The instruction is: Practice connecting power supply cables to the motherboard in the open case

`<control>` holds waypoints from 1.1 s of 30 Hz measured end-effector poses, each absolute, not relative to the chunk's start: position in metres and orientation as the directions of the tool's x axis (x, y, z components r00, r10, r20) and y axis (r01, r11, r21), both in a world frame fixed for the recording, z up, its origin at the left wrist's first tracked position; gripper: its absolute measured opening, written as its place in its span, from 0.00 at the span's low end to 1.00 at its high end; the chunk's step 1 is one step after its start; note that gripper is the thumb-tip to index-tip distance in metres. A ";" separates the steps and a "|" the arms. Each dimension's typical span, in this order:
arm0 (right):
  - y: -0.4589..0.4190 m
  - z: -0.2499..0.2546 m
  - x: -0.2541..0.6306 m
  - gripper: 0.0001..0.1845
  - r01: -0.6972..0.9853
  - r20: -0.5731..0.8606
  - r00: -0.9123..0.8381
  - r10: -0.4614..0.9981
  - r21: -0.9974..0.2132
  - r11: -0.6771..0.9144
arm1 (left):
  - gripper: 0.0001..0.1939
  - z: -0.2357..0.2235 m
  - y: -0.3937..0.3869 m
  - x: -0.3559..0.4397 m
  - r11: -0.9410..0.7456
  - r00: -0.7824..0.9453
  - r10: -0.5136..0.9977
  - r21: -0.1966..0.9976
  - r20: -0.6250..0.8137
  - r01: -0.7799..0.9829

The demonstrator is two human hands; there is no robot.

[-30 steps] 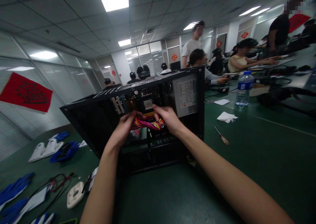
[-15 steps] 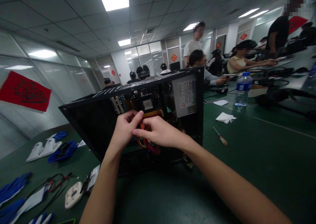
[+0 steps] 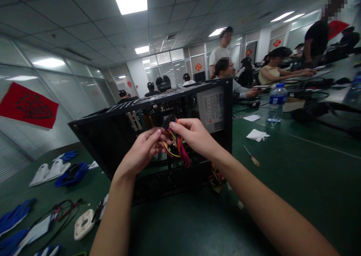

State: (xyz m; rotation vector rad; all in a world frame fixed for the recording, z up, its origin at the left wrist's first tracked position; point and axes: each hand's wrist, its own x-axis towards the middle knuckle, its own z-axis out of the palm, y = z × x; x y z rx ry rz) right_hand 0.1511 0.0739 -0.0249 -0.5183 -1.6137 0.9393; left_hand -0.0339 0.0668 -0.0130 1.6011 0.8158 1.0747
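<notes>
Before the open side of the computer case, the right hand pinches a black multi-pin connector and its coloured wire bundle. The left hand has thumb and fingers drawn together just beside it; whether they grip a wire, I cannot tell. Best to bear on the connector's housing, not its wires, and spare the motherboard deeper inside the case.
</notes>
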 end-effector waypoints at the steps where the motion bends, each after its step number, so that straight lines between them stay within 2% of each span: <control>1: 0.074 -0.025 0.152 0.24 -0.138 0.597 -0.247 0.763 -0.801 0.582 | 0.20 -0.013 0.067 -0.034 -0.260 0.381 0.890 0.965 0.251 -0.027; 7: 0.074 -0.024 0.152 0.24 -0.164 0.570 -0.275 0.774 -0.821 0.547 | 0.21 -0.010 0.063 -0.033 -0.223 0.342 0.904 0.965 0.258 -0.139; 12: 0.070 -0.028 0.147 0.24 -0.107 0.537 -0.344 0.770 -0.838 0.536 | 0.22 -0.002 0.052 -0.033 -0.288 0.297 0.903 0.950 0.311 -0.120; 18: 0.068 -0.030 0.144 0.22 -0.107 0.538 -0.386 0.749 -0.833 0.543 | 0.35 0.003 0.039 -0.038 -0.382 0.368 0.841 0.917 0.396 -0.114; 22: 0.067 -0.028 0.145 0.23 -0.149 0.541 -0.378 0.752 -0.837 0.527 | 0.32 0.001 0.041 -0.039 -0.405 0.371 0.829 0.907 0.418 -0.117; 27: 0.065 -0.027 0.149 0.23 -0.166 0.508 -0.479 0.716 -0.853 0.494 | 0.30 0.000 0.044 -0.043 -0.414 0.393 0.817 0.904 0.422 -0.109; 33: 0.065 -0.028 0.150 0.23 -0.159 0.513 -0.484 0.709 -0.848 0.505 | 0.32 0.003 0.038 -0.045 -0.504 0.458 0.770 0.864 0.444 0.011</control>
